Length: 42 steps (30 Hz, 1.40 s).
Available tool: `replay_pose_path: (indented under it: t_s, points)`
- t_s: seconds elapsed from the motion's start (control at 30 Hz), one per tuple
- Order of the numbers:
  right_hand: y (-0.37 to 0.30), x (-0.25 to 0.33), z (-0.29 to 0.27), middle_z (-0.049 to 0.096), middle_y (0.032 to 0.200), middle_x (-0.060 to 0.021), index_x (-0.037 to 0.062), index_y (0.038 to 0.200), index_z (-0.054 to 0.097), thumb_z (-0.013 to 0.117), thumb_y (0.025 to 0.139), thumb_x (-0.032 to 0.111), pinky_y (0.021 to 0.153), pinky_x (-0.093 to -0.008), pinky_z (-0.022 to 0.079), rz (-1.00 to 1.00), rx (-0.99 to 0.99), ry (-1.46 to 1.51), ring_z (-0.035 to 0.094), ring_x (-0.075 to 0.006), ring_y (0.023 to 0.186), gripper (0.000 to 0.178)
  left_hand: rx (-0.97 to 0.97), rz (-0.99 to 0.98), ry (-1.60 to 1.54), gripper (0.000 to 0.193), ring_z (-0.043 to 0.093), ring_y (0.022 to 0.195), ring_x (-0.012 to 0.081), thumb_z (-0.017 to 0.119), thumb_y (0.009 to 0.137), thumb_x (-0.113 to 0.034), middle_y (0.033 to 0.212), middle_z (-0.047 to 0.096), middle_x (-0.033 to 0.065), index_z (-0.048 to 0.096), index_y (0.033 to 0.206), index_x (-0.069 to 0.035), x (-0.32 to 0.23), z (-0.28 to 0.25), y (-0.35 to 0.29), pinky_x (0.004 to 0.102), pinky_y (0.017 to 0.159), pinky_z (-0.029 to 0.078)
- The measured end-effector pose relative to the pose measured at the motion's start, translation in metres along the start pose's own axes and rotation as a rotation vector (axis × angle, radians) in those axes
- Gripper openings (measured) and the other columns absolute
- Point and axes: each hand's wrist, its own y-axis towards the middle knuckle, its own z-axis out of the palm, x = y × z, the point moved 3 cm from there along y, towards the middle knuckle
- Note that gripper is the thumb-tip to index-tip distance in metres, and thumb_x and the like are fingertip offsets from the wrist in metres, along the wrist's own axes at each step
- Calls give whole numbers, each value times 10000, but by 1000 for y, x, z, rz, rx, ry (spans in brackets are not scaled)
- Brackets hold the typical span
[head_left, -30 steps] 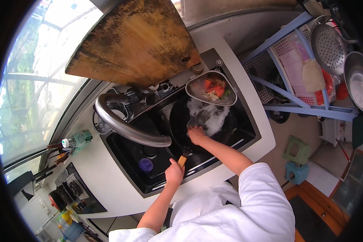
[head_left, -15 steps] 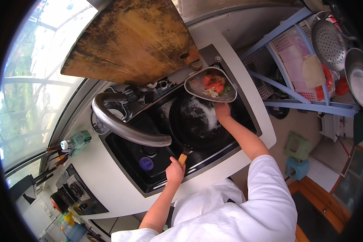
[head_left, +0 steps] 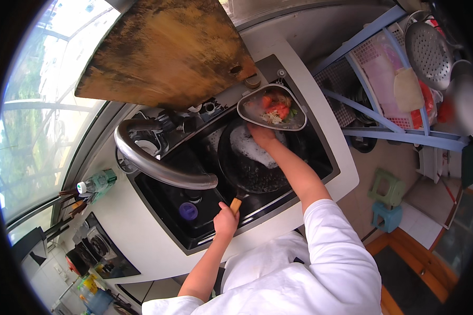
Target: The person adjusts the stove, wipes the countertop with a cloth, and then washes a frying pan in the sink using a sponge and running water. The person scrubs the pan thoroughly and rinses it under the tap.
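Observation:
A large black frying pan (head_left: 255,181) lies in the right bowl of the dark sink (head_left: 328,173), with white suds and water inside. My left hand (head_left: 225,221) is closed around its wooden handle (head_left: 236,205) at the near side. Inside the pan, toward its far wall, my right hand (head_left: 261,136) is bent down into the suds. Its fingers look curled, and whatever they may hold is hidden. Just beyond that hand, a triangular strainer basket (head_left: 272,127) in the sink's far corner holds red and pale food scraps (head_left: 276,107).
A curved metal faucet (head_left: 160,169) arches over the left bowl, where a purple round drain piece (head_left: 188,211) sits. A stained wooden cutting board (head_left: 163,58) leans behind the sink. Left on the counter lies a plastic bottle (head_left: 97,181). A blue rack (head_left: 368,100) stands at right.
My right hand has moved left and farther away across the pan, from its right side near the basket. The suds have shifted within the pan. My left hand keeps its hold on the handle.

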Motion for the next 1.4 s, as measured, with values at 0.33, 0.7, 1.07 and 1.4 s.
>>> replay_pose_path:
  t_s: [0.33, 0.7, 1.07, 1.4]
  points:
    - [-182, 44, -47, 650, 1024, -174, 36, 993, 675, 564, 902, 466, 861, -449, 501, -24, 735, 319, 633, -351, 997, 454, 61, -24, -40, 549, 685, 686, 356, 704, 801, -350, 760, 678, 188, 456, 1073, 57, 4, 2, -4, 439, 620, 562]
    - [-156, 62, -202, 589, 671, -99, 3, 850, 589, 724, 861, 292, 599, -327, 449, 31, 410, 924, 534, -177, 604, 319, 1166, -801, -2090, 72, 551, 622, 121, 493, 897, -32, 768, 500, 57, 424, 903, -13, -84, -191, -44, 232, 515, 519]
    - [-197, 65, -178, 565, 630, -50, 39, 656, 553, 692, 855, 486, 587, -306, 433, -11, 883, 801, 498, -144, 598, 509, 898, -191, -1543, 313, 490, 511, 110, 594, 868, -47, 747, 503, 48, 405, 1117, -46, -33, -164, -166, 224, 456, 446]
    - [-45, 138, -252, 612, 684, -152, 138, 1318, 441, 682, 795, 194, 605, -454, 486, -288, -171, 314, 618, -363, 660, 578, 772, -40, -1335, 536, 519, 469, 114, 619, 861, -72, 689, 509, 42, 328, 1310, -47, 37, -127, -214, 272, 429, 468]
